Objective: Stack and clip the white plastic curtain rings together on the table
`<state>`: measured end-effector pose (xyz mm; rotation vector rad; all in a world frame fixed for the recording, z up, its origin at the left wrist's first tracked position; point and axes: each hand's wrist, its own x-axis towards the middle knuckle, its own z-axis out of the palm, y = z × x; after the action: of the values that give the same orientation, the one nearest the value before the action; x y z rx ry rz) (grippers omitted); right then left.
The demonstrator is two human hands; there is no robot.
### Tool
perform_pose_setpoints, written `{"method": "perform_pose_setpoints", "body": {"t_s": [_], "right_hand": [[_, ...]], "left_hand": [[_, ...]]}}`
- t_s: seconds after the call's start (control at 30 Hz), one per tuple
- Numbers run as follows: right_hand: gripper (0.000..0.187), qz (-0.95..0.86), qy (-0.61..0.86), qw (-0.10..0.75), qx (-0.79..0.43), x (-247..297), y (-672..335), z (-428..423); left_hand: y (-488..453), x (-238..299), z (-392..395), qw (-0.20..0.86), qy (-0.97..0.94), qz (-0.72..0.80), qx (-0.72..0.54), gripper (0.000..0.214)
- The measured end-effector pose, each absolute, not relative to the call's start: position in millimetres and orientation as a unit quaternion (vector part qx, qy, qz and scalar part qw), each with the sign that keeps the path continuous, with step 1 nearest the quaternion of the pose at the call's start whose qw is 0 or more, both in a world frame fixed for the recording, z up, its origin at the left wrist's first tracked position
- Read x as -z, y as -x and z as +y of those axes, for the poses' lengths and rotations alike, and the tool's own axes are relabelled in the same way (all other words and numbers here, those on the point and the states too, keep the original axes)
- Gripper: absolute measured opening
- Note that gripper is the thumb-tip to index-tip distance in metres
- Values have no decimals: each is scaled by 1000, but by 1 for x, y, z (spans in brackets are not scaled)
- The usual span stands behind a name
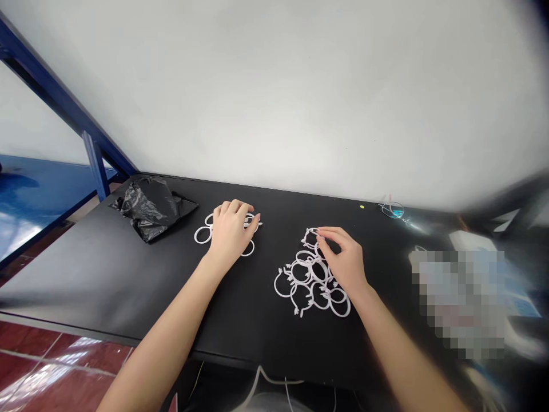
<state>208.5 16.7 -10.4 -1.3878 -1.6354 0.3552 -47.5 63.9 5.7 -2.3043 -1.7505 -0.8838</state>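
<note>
My left hand (232,229) lies palm down over a small group of white plastic rings (203,235), its thumb held apart from the fingers. The palm hides some of these rings. To the right, the thumb and fingertips of my right hand (345,254) pinch a white plastic ring (309,239) at the far end of a larger pile. This pile of white rings (300,273) overlaps loosely on the black table (240,309). Several of its rings are unclasped, with small catches at their ends.
A crumpled black plastic bag (150,209) rests at the table's left. Near the wall (274,103) lie a small clear and blue item (392,210) and a yellow dot (362,207). Blurred packages (467,297) occupy the right side. A blue metal frame (64,103) stands at left.
</note>
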Motion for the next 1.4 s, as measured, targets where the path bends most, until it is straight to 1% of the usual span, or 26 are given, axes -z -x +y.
{"method": "perform_pose_setpoints", "body": {"t_s": [0.17,0.27,0.33,0.4,0.47,0.57,0.6,0.63,0.73,0.77,0.9,1.0,1.13,1.23,1.4], "right_hand": [[12,-641,539,525,-147,9,-206,14],[11,-620,522,559,-177,8,-202,12],[12,-610,511,573,-198,7,-199,10],[12,-601,499,587,-212,5,-196,8],[13,-590,487,603,-226,3,-192,6],[12,-575,472,618,-256,-2,-186,2],[12,-571,467,620,-268,-4,-184,0],[11,-566,461,623,-280,-5,-182,-1],[10,-546,454,629,-317,-8,-179,-4],[9,-539,456,629,-324,-8,-178,-4],[5,-525,476,627,-325,-9,-179,-4],[6,-524,483,624,-319,-8,-181,-3],[5,-522,482,629,-315,-8,-181,-2],[4,-515,483,632,-320,-8,-181,-2],[9,-498,505,639,-298,-10,-180,-1]], "left_hand": [[27,-11,53,15,796,-479,370,12],[12,-12,41,-24,827,-409,386,9],[3,-10,33,-46,848,-368,380,13],[-3,-7,27,-72,861,-345,367,18],[-8,-4,22,-122,857,-346,361,29],[-13,-3,16,-269,807,-363,380,54],[-15,-5,15,-325,783,-362,388,58],[-16,-6,14,-375,761,-356,393,55],[-20,-10,13,-474,708,-347,391,26],[-20,-10,14,-496,692,-351,391,20],[-19,-9,19,-575,611,-358,409,22],[-16,-8,23,-635,538,-354,427,24],[-12,-8,27,-698,445,-352,437,31],[-10,-7,29,-720,414,-341,441,34],[-9,-8,31,-711,410,-373,433,33]]}}
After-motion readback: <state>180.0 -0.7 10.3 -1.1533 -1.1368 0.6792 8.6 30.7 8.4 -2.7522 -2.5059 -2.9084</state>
